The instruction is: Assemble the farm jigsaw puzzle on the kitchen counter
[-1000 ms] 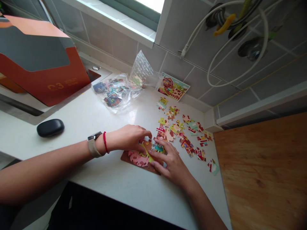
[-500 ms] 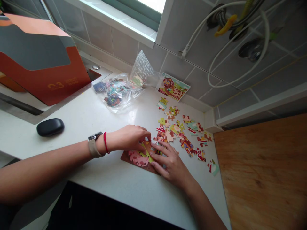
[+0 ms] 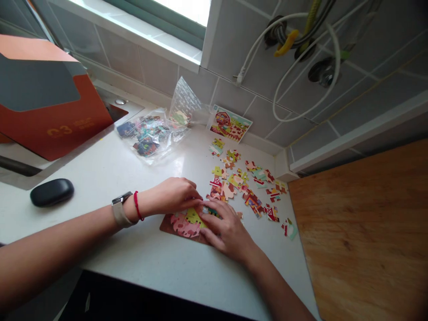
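Note:
A partly joined jigsaw puzzle (image 3: 185, 224) lies on the white counter, with pink, yellow-green and brown areas showing. My left hand (image 3: 174, 195) bends over its upper edge, thumb and fingers pinched on a brown-orange puzzle piece (image 3: 198, 208) that is mostly covered. Fingers stretched out, my right hand (image 3: 229, 229) rests on the right side of the puzzle and hides much of it. Just beyond both hands, loose puzzle pieces (image 3: 229, 190) are scattered toward the back and right.
A picture card (image 3: 230, 125) leans against the tiled wall. Left of it sits a clear plastic bag (image 3: 147, 138) of more pieces. A black computer mouse (image 3: 51, 192) and an orange-red box (image 3: 50, 111) are at left. A wooden board (image 3: 361, 223) borders the counter's right side.
My view has shifted, so the scene sits further left. The left hand's fingers have drawn closer together over the puzzle's upper edge. My right hand stays on the puzzle.

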A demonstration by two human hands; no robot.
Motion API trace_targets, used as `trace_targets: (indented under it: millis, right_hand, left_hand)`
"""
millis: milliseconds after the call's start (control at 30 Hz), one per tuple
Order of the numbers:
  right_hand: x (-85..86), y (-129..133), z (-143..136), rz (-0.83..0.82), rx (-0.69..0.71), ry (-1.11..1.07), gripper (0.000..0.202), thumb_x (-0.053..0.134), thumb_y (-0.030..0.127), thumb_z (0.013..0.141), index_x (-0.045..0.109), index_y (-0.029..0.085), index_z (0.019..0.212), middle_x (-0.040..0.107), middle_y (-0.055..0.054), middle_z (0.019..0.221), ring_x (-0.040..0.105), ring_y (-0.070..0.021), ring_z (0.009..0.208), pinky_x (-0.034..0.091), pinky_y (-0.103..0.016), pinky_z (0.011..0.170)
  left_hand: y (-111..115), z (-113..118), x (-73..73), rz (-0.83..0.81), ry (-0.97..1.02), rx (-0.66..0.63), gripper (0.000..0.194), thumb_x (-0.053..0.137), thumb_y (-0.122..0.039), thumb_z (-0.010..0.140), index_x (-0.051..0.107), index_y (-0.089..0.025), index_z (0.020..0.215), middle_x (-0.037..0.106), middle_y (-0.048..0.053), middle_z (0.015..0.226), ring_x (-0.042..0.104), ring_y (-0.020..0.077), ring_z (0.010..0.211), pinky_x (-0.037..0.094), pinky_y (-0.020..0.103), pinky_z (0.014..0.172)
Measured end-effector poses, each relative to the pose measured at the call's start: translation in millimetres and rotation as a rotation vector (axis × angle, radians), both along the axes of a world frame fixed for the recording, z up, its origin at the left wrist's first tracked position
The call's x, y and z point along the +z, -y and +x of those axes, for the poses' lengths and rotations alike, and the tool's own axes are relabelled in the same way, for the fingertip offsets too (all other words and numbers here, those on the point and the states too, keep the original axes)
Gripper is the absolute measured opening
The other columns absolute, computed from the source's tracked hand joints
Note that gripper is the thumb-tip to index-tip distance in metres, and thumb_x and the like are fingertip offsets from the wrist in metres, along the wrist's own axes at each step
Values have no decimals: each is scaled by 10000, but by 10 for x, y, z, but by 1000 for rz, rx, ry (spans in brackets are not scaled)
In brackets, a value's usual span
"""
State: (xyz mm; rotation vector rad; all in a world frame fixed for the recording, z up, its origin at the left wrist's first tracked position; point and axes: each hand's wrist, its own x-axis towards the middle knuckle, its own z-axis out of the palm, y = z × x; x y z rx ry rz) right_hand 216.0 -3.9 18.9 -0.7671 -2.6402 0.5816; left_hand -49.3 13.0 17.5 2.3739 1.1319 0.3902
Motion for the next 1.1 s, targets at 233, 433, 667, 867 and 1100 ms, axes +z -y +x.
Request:
trace_targets:
  millis: [233,433,667,867,1100]
  right_hand:
    - [20,-25,46,-47,-22,12,204,680,281,974,773,246,1152,722,-90,1328,625,-262,1276,527,-457,1092]
    - [9,-121,140,-56,-100,-195,192,618,222,1006,772,193,1116,761,-89,1079,696,-219,1051,589,-359,939]
    - [-96,-246,246,58,-332,-128,220,666,249,988,776,241,1179,715,-108,1266,630,-272,1241,503,-511,1121]
    - [-189,-343,353,111,-467,-6,268,684,331,982,775,254,1222,655,-114,1430,553,-316,1377,449,-553,1174]
    - [-245,-464,518,196,-746,39,315,594,201,965,805,269,1190,694,-119,1339,598,-321,1251,498,-557,1094]
  left_hand:
    - [14,15,21,13,-38,-94,300,538,-421,1080,805,-311,1162,713,25,795,668,155,668,410,264,610]
    - [63,86,36,5,-118,-145,327,548,-416,1077,732,-310,1326,741,35,848,694,186,722,443,281,639]
    - [76,102,70,22,-152,-145,365,505,-439,1094,695,-313,1378,717,34,837,687,192,733,481,295,657]
    - [115,204,11,41,-182,-154,382,488,-419,1100,658,-299,1421,721,53,854,696,209,784,509,299,685]
    - [118,259,-62,49,-135,-93,355,483,-411,1109,731,-300,1337,744,55,844,701,183,752,524,271,682]
